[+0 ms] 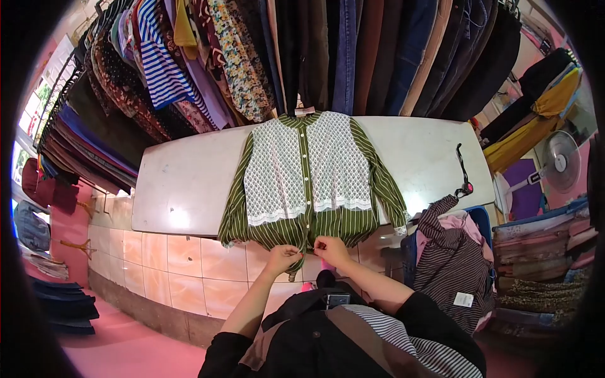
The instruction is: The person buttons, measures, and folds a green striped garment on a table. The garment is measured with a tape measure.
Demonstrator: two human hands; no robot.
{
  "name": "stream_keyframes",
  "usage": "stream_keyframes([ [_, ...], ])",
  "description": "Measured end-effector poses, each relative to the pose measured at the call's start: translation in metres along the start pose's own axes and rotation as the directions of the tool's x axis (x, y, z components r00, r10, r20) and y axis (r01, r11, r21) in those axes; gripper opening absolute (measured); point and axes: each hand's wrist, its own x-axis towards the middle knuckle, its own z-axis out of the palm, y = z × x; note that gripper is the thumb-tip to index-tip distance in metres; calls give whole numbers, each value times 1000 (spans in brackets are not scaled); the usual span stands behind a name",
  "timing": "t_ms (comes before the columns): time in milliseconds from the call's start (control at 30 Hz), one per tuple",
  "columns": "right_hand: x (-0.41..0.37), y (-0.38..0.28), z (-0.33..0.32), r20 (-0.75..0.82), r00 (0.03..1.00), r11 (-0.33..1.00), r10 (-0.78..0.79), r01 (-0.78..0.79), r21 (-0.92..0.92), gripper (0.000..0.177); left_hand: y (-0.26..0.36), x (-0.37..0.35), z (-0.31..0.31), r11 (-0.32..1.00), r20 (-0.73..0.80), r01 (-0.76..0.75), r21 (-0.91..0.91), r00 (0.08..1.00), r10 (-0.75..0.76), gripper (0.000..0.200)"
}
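A green blouse (308, 183) with white stripes, white lace front panels and a buttoned placket lies face up on the white table (189, 170). Its collar points to the far edge and its sleeves spread to both sides. The lower part hangs over the near table edge. Just left of the placket, my left hand (285, 257) pinches the hem. On the other side of the placket, my right hand (331, 250) is closed on the hem too. A narrow strip of the green fabric dangles between both hands.
Hanging garments (372, 57) line the rack behind the table. At the right stands a blue basket (480, 220) heaped with clothes, including a striped garment (457, 264). A black strap (463, 167) lies on the table's right end. Further right is a fan (561, 160).
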Motion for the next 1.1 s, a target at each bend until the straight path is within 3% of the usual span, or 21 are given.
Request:
stream_keyframes([
  [133, -15, 6, 11, 15, 994, 988, 111, -112, 102, 10, -22, 0, 21, 992, -18, -46, 119, 999, 49, 21],
  [267, -23, 13, 19, 20, 982, 970, 186, -187, 154, 7, -31, 3, 35, 991, -86, -73, 116, 993, 83, 20],
  [367, -23, 20, 26, 63, 956, 896, 286, -290, 336, 5, -24, -1, 41, 993, -69, -84, 79, 994, 90, 18],
  [467, -24, 20, 29, 25, 957, 901, 290, -282, 330, 5, -25, 0, 41, 999, -38, -38, 33, 998, 40, 21],
  [667, -32, 8, 32, -144, 972, 979, 186, -171, 114, 5, -17, -8, 43, 998, -82, -35, 59, 996, 39, 24],
  [767, -33, 9, 33, -110, 966, 949, 233, -202, 243, 4, -18, -8, 44, 996, -145, -70, 63, 986, 79, 20],
  [867, -31, 18, 36, -63, 968, 909, 243, -205, 362, 4, -16, -7, 43, 997, -106, -25, 68, 994, 32, 20],
  [967, -30, 18, 35, -111, 958, 921, 263, -215, 326, 4, -10, -9, 44, 998, -61, -39, 49, 997, 42, 21],
  [1067, -31, 16, 30, -189, 970, 982, 153, -128, 140, 6, -25, -2, 43, 981, 4, 36, -190, 999, -36, 21],
  [1100, -30, 20, 31, -163, 969, 967, 187, -152, 204, 7, -26, -1, 43, 966, 15, 61, -252, 998, -60, 19],
])
